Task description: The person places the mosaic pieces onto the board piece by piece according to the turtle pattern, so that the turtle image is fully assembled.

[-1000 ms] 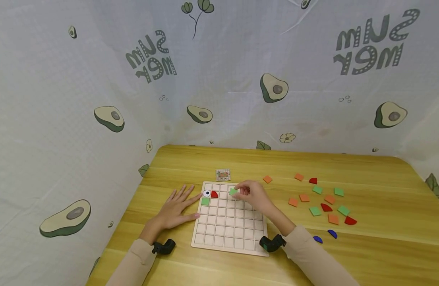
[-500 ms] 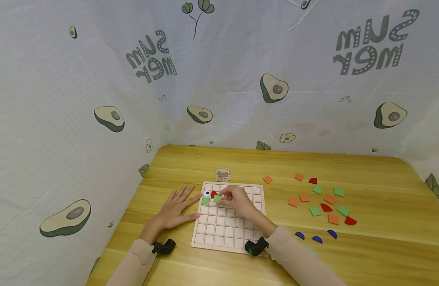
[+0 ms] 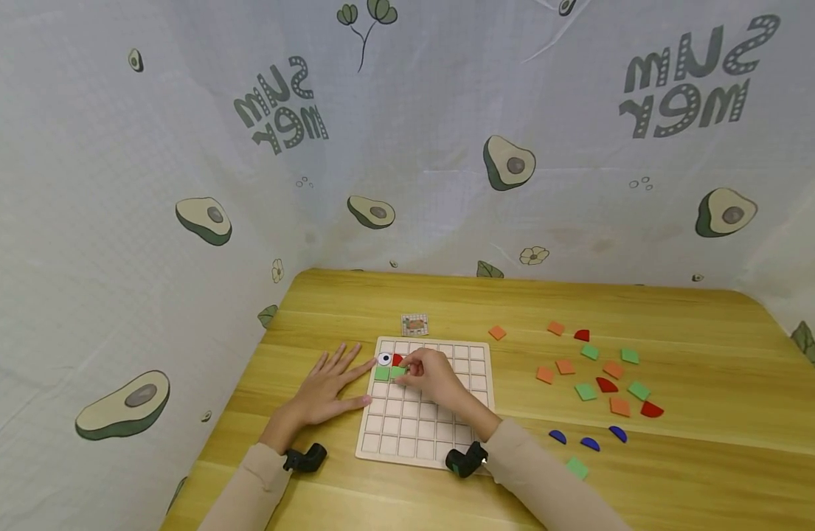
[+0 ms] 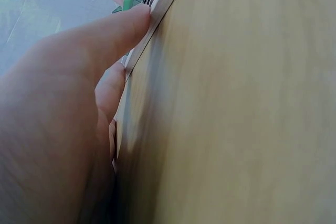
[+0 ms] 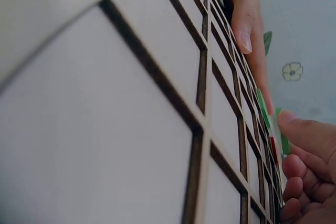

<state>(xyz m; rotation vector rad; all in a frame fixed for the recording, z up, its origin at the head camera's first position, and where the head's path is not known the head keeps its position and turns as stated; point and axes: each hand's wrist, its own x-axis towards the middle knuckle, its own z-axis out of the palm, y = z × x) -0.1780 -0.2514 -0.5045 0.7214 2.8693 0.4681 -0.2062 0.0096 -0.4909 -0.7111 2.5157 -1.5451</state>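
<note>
The green tile [image 3: 397, 372], pinched in the right hand's [image 3: 434, 376] fingers, has moved leftward across the board [image 3: 417, 447] to beside its green neighbour [image 3: 381, 374], apparently nearly seated. The left hand [image 3: 322, 391] lies spread, grasping nothing, at the board's edge.

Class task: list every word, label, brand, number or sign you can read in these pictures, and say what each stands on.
"Sum / mer", mirror-reversed over two lines: left print on the pale hanging cloth.
"Sum / mer", also mirror-reversed: right print on the same cloth.
Small picture card: too small to tell whether it bears writing.
Gridded board and coloured pieces: no lettering visible.
</note>
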